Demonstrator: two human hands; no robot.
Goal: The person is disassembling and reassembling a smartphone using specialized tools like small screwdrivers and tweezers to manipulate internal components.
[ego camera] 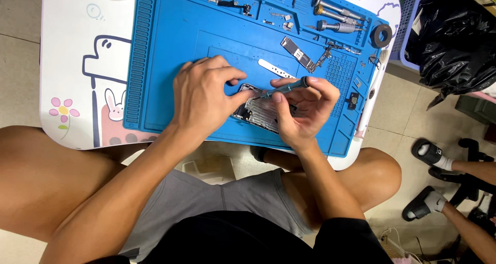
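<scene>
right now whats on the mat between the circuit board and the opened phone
In the head view, a white pry tool lies on the blue mat between the circuit board and the opened phone.

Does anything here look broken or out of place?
Nothing looks spilled or askew. The phone lies opened on the blue mat, its insides bare; the left hand steadies it while the right hand holds a screwdriver. A circuit board and small parts lie loose on the mat.
</scene>
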